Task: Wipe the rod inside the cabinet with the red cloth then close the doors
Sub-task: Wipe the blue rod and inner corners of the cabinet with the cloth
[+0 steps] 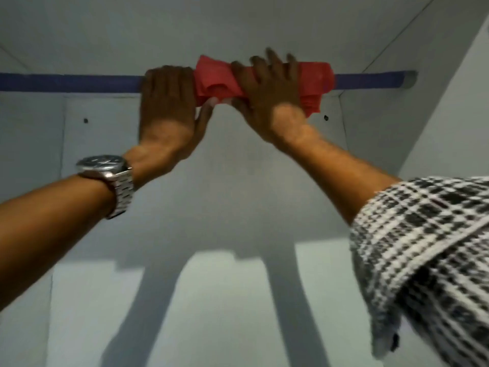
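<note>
Checked sleeve (423,260) fills the lower-right corner, nearest the lens; it belongs to the right arm. The left forearm opposite carries a steel wristwatch (108,178).

Right hand (270,91): fingers curled over the red cloth (219,80), thumb tucked under, squeezing the cloth round the rod. Blurred, so prob. mid-stroke. Left hand (169,102): fingers closed over the bare blue rod (66,82) just beside the cloth's left edge, thumb reaching toward the cloth's underside; whether it pinches the fabric can't be told.

Cloth sits bunched round the rod's middle-right stretch, a loose fold hanging below at the right. Rod runs wall to wall under the cabinet top; its right end meets a bracket (408,79) on the side panel. Cabinet back panel (238,194) is pale, w/ arm shadows on it.

Risks, as a judgement:
- Hanging fold may slip off the rod if the grip loosens.
- Bunched cloth may skip the ends nr the bracket.
- Pulling down could stress the bracket.
- Doors aren't in view; closing not yet done.
</note>
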{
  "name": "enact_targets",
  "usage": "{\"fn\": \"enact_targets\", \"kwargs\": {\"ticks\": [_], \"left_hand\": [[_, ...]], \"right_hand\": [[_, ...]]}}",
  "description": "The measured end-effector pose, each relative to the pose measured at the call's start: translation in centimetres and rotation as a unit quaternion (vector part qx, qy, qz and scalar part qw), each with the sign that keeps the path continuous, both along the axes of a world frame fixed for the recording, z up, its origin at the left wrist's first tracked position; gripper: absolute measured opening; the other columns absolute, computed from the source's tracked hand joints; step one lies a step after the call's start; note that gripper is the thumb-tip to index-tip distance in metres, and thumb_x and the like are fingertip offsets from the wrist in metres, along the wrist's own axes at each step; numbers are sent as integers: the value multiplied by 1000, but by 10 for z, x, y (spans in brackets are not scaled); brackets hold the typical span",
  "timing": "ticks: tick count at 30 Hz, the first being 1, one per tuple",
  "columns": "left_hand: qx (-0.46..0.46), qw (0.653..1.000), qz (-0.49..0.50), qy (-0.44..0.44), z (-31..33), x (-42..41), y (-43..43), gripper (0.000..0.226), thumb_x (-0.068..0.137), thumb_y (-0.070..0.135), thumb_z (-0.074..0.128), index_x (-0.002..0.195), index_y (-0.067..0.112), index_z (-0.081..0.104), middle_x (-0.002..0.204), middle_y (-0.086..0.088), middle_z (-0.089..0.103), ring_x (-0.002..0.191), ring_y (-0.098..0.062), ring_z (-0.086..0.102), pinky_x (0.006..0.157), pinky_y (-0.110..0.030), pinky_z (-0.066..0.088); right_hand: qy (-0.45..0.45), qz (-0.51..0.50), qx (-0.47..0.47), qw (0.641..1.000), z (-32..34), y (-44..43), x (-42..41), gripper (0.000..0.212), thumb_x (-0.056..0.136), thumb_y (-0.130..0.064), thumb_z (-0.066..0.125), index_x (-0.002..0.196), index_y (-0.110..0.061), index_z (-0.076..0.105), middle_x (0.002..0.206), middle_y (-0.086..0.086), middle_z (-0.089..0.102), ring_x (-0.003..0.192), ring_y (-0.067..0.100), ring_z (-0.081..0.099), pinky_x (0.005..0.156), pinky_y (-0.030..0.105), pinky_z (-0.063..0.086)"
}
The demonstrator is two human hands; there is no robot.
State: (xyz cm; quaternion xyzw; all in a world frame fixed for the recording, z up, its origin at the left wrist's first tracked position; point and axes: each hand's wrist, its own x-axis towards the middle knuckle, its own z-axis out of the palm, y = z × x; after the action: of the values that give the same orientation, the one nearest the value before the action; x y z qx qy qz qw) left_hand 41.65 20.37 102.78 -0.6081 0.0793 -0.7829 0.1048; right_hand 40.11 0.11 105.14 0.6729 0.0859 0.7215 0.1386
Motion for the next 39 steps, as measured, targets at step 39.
{"fn": "enact_targets", "kwargs": {"ticks": [39], "left_hand": [[-30, 991, 100, 87, -13, -43, 185, 52, 103, 36, 42, 142, 2, 45, 134, -19, 56, 122, -36, 52, 112, -45, 40]], "right_hand": [[21, 76, -37, 996, -3, 185, -16, 58, 100, -52, 47, 145, -17, 40, 127, 27, 55, 117, 45, 50, 109, 60, 30]]}}
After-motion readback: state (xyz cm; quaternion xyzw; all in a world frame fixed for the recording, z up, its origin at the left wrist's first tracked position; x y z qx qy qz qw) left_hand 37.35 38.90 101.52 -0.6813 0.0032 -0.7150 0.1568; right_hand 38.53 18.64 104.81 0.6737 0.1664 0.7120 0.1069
